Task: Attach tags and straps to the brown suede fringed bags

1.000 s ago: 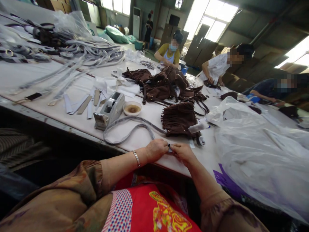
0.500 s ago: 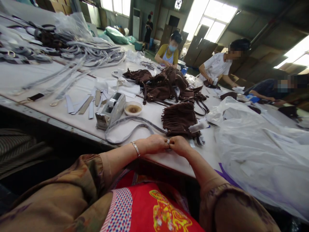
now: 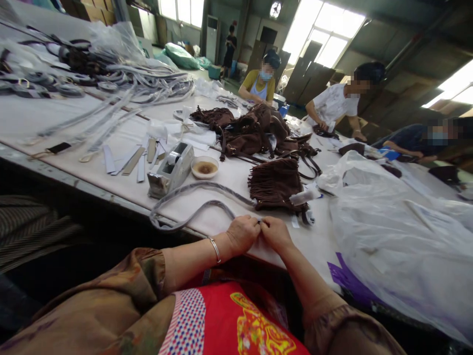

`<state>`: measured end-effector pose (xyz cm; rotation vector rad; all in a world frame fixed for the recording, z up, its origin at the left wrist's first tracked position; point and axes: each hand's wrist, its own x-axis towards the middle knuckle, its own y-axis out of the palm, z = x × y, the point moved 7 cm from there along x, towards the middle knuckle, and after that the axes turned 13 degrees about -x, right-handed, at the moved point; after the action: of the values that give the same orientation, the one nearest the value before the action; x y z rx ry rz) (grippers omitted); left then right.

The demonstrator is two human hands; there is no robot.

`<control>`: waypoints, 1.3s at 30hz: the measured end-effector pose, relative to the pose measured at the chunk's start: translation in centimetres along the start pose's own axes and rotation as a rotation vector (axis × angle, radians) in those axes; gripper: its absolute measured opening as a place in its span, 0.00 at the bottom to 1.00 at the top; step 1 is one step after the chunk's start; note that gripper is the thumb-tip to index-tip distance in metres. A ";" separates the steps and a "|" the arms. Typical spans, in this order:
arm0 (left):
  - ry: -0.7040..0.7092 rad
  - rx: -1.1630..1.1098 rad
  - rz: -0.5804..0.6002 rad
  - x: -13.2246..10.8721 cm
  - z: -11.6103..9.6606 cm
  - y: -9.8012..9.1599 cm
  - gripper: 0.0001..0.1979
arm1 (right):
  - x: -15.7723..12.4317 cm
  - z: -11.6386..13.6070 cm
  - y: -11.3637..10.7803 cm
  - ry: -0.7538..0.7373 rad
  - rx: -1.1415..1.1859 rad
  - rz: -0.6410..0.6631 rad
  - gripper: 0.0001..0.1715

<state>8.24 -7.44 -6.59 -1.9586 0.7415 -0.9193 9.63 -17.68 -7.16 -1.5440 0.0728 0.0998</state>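
My left hand (image 3: 244, 234), with a silver bangle at the wrist, is closed at the near table edge. A grey strap in clear plastic (image 3: 199, 184) loops leftward from the bag and returns into this hand. Fingertip to fingertip with it, my right hand (image 3: 275, 233) is closed in a pinch. A small dark bit shows between the two hands; its kind is too small to tell. Just beyond them lies a dark brown fringed bag (image 3: 275, 183), with a white wrapped piece (image 3: 306, 196) at its right side.
Left of the bag stand a tape dispenser (image 3: 170, 170) and a white bowl (image 3: 204, 168) with brown contents. More brown bags (image 3: 254, 130) are heaped behind. Wrapped straps (image 3: 148, 81) pile up far left. A large plastic bag (image 3: 388, 227) covers the right side. Several co-workers sit beyond.
Both hands have come slightly lower and closer to my body, still together. The strap's loop has shifted left and now reaches the table edge.
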 end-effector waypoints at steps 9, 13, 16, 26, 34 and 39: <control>0.229 -0.047 0.172 0.2 2.4 -2.5 0.11 | 1.1 1.9 -1.4 -0.314 -0.124 0.086 0.11; 0.137 -0.026 0.122 0.7 2.2 -1.0 0.11 | 0.8 0.6 -0.7 -0.128 0.017 -0.024 0.15; 0.035 0.002 0.019 0.5 1.0 0.0 0.08 | 0.4 -0.7 0.4 0.106 0.142 -0.042 0.15; 0.134 0.065 0.175 -1.2 2.3 -2.4 0.09 | 1.0 1.8 -1.1 -0.401 0.159 0.046 0.13; -0.109 0.060 0.019 -0.7 0.7 -0.8 0.11 | 0.5 0.0 0.7 0.113 0.225 -0.079 0.18; -0.145 0.011 0.074 -0.7 0.4 -1.5 0.09 | 0.5 1.2 -0.1 -0.010 0.178 -0.040 0.16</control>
<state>8.46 -6.03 -5.71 -1.9518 0.7185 -0.7275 10.07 -16.43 -7.11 -1.3666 0.0412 0.0675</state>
